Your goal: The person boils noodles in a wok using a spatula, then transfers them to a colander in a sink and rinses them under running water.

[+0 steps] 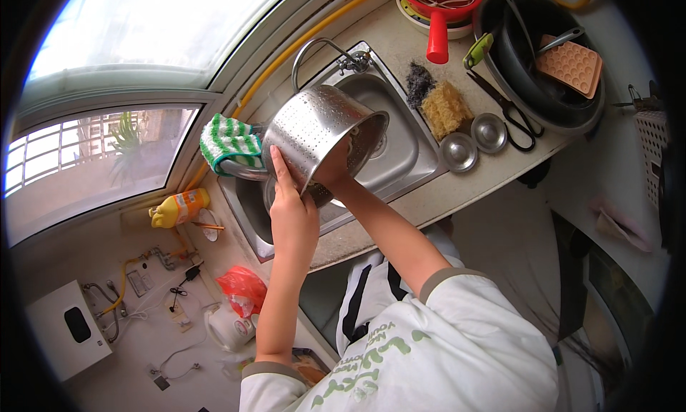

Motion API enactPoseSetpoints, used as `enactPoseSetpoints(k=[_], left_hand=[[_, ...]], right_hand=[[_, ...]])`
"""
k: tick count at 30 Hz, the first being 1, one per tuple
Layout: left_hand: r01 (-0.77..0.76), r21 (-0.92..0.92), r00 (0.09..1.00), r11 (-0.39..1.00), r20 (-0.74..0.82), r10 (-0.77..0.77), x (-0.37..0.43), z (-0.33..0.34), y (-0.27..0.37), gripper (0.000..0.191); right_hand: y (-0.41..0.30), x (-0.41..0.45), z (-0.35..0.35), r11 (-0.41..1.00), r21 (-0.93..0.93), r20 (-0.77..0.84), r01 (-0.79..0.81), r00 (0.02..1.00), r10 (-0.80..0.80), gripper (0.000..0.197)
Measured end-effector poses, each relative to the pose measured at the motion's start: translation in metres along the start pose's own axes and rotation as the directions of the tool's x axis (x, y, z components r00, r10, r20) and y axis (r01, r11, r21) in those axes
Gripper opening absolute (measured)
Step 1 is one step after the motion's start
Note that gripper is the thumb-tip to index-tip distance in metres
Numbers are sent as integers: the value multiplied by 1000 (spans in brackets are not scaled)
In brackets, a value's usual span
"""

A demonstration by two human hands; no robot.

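A perforated stainless-steel strainer pot is tilted on its side above the double sink, its mouth facing right and toward me. My left hand grips it near the rim, fingers laid along the outer wall. Inside the mouth is my right hand; the pot's wall hides its fingers, so what they hold cannot be seen. Pale bits show in the pot beside it. A green-and-white striped cloth wraps a curved metal tube at the pot's left. Another rounded metal edge shows beneath the pot.
Behind the sink rises a curved faucet. Along the right counter lie a dark scrubber, a yellow loofah-like sponge, two small metal dishes, black scissors and a dark basin. A yellow bottle stands left.
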State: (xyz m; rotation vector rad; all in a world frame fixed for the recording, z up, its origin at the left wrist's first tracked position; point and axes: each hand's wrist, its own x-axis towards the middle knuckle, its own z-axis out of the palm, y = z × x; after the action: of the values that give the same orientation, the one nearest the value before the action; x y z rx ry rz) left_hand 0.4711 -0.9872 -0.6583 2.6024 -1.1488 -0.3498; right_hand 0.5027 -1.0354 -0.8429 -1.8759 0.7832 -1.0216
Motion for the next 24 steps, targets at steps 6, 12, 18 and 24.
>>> enactPoseSetpoints(k=[6, 12, 18, 24], left_hand=[[-18, 33, 999, 999, 51, 16, 0, -8, 10, 76], [56, -3, 998, 998, 38, -56, 10, 2, -5, 66], [502, -555, 864, 663, 358, -354, 32, 76, -100, 53], [719, -644, 679, 262, 570, -463, 34, 177, -135, 44]], right_hand=[[-8, 0, 6, 998, 22, -21, -62, 998, 62, 54], [-7, 0, -26, 980, -170, -149, -99, 986, 73, 56], [16, -13, -70, 883, -457, 271, -103, 930, 249, 52], [22, -26, -195, 939, -317, 188, -136, 961, 203, 14]])
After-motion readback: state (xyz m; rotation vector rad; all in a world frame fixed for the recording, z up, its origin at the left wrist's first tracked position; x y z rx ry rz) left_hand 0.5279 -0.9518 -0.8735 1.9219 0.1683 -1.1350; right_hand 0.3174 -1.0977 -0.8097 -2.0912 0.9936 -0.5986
